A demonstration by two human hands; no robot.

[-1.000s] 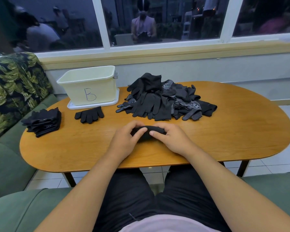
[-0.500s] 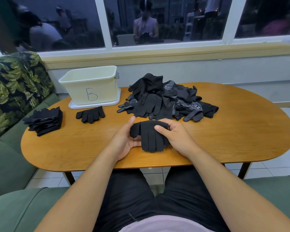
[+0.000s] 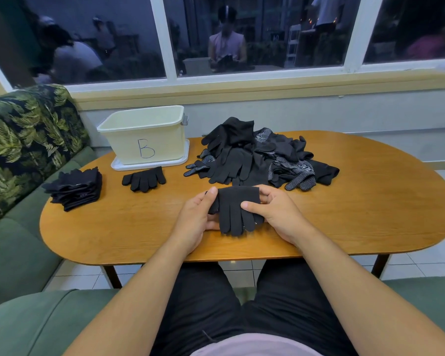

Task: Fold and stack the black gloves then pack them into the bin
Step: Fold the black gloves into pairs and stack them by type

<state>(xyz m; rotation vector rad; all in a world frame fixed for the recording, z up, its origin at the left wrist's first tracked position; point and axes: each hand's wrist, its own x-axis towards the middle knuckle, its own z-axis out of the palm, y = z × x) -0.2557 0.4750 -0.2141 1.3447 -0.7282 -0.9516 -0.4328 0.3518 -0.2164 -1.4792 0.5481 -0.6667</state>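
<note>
One oval surface [image 3: 370, 214] is recorded. One cream bin [image 3: 123, 142], marked B, is counted on it, set on one white tray [image 3: 149, 166]. One stack of folded gloves [image 3: 75, 188] is noted at the left end; its layers cannot be counted reliably. One flat glove set [image 3: 144, 178] is noted before the bin; whether it is one glove or two cannot be told. One loose heap of gloves [image 3: 257, 158] is recorded, its number not determinable. One held glove [image 3: 235, 209] is counted between two hands, the left hand [image 3: 194, 219] and the right hand [image 3: 278, 214].
</note>
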